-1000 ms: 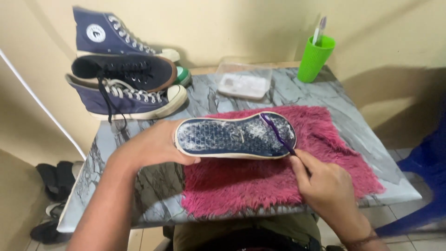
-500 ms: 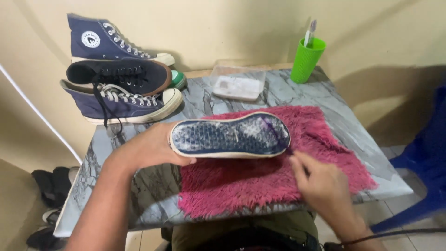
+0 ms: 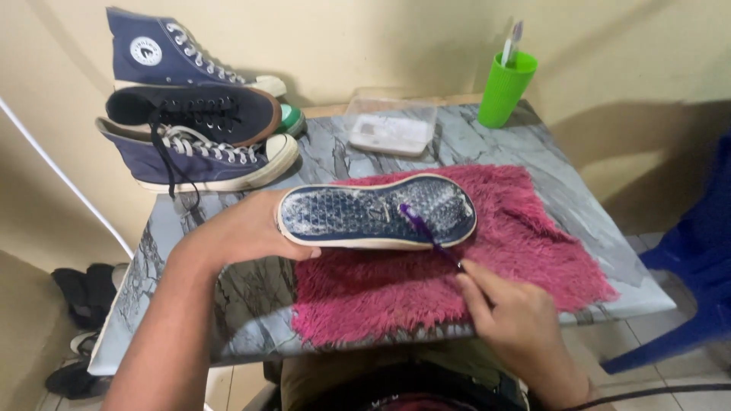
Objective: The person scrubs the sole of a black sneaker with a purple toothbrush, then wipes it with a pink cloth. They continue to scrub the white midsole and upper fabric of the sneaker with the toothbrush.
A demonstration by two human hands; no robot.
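Observation:
My left hand (image 3: 244,228) grips a shoe (image 3: 377,213) by its heel end, sole turned up, over a shaggy pink mat (image 3: 487,274). The sole is dark blue with a cream rim and is covered in white foam. My right hand (image 3: 510,312) holds a purple toothbrush (image 3: 426,232), its head resting on the middle of the sole.
Three navy sneakers (image 3: 190,114) are stacked at the back left of the marble-patterned table (image 3: 183,304). A clear plastic tub (image 3: 390,125) and a green cup (image 3: 504,87) with a toothbrush stand at the back. A blue chair (image 3: 693,274) is at the right; dark shoes (image 3: 84,289) lie on the floor at left.
The toothbrush head has moved from the toe end of the sole toward its middle. My left hand keeps holding the shoe in place.

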